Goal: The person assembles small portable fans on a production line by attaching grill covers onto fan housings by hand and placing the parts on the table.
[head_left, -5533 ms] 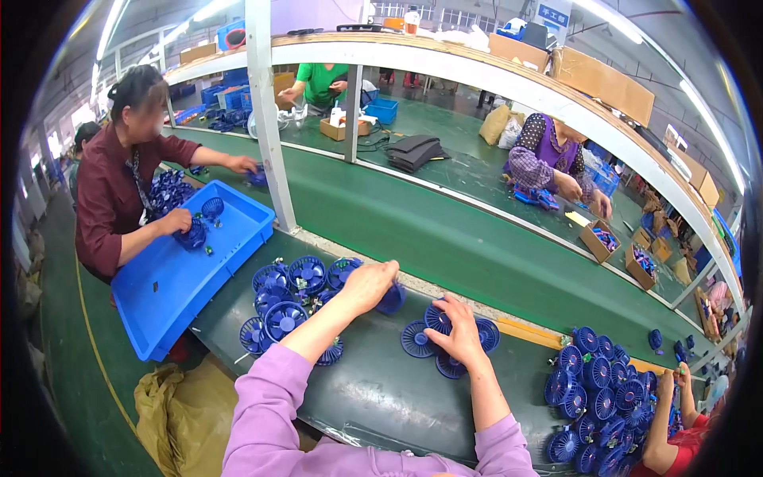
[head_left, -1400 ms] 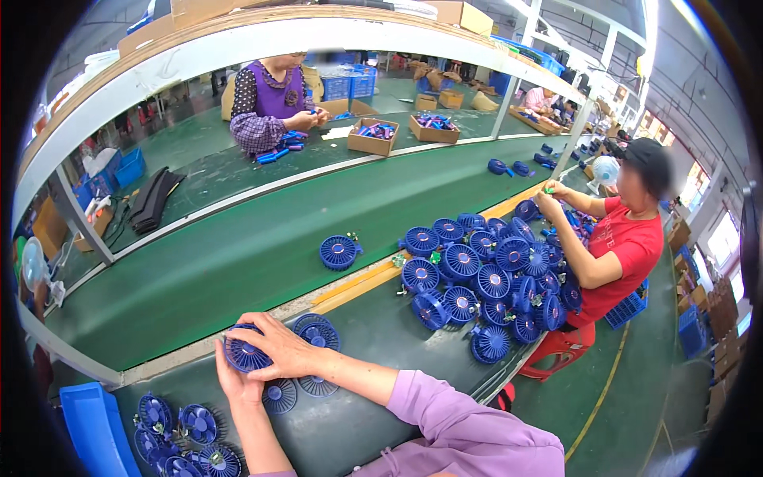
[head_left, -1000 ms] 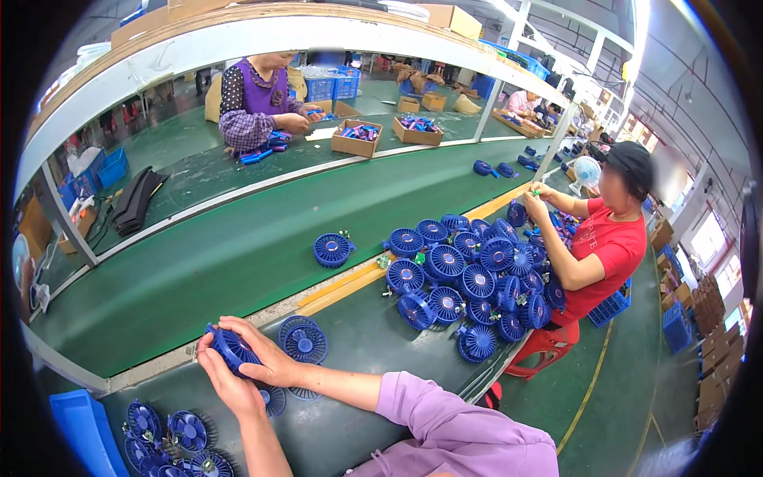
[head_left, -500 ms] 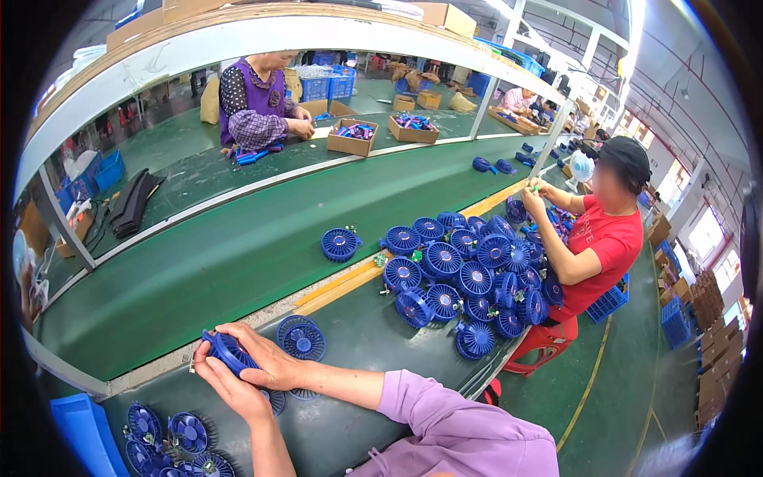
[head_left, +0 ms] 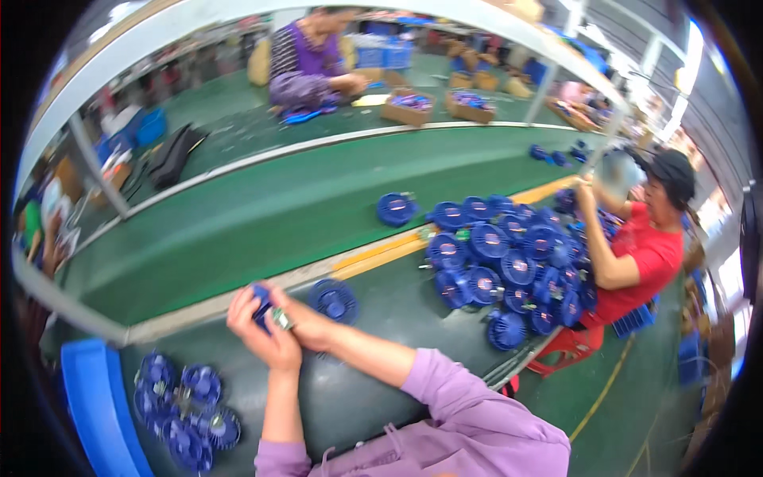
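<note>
Both my hands are wrapped around one blue round fan housing, held above the dark green table and seen nearly edge-on. My left hand closes on its near left side, and my right hand grips it from the right. A small green circuit board shows between the hands at the housing's side. Motion blur hides the finer parts. Just beyond my right wrist lies another blue fan housing. Several blue fan housings with visible blades lie at the lower left.
A blue plastic bin stands at the left edge. To the right is a big heap of blue fan housings, beside a seated co-worker in red. Past the yellow strip runs a green conveyor belt; another person works behind it.
My view has swung, shifting the scene rightward. The fan housing in my hands has turned, and its green circuit board now shows. The co-worker in red has raised their hands toward their face.
</note>
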{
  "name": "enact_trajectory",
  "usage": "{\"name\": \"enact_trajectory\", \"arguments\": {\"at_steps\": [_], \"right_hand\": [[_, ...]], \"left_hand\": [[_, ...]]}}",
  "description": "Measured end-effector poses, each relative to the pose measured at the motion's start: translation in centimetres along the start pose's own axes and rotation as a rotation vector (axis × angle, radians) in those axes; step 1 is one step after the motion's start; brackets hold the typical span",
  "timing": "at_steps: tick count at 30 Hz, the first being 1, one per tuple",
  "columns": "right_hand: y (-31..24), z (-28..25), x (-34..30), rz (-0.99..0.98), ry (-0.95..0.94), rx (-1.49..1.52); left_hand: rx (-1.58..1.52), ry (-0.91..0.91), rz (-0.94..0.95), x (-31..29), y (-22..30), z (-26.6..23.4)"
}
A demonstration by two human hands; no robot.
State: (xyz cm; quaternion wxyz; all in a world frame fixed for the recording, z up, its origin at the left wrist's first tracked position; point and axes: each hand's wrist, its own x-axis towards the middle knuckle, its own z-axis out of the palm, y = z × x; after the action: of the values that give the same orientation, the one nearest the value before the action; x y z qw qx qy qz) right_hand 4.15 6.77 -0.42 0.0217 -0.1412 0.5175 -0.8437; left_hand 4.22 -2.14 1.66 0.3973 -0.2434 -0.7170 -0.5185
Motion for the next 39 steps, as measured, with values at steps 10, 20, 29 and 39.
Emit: {"name": "enact_trajectory", "arguments": {"at_steps": [10, 20, 29, 39], "right_hand": [[0.7, 1.5, -0.7, -0.162, 0.120, -0.120], [-1.4, -5.3, 1.8, -0.133, 0.315, -0.643], [-7.1, -8.6, -3.8, -0.124, 0.225, -1.364], [-4.1, -7.5, -8.9, -0.046, 0.084, -1.537]], "left_hand": [[-0.337, 0.102, -0.363, -1.3, -1.6, 0.7], [0.019, -0.320, -0.402, -0.2, -2.2, -1.8], [0.981, -0.669, -0.394, -1.4, -6.1, -17.5], [0.193, -0.818, -0.353, -2.2, -1.4, -10.5]]}}
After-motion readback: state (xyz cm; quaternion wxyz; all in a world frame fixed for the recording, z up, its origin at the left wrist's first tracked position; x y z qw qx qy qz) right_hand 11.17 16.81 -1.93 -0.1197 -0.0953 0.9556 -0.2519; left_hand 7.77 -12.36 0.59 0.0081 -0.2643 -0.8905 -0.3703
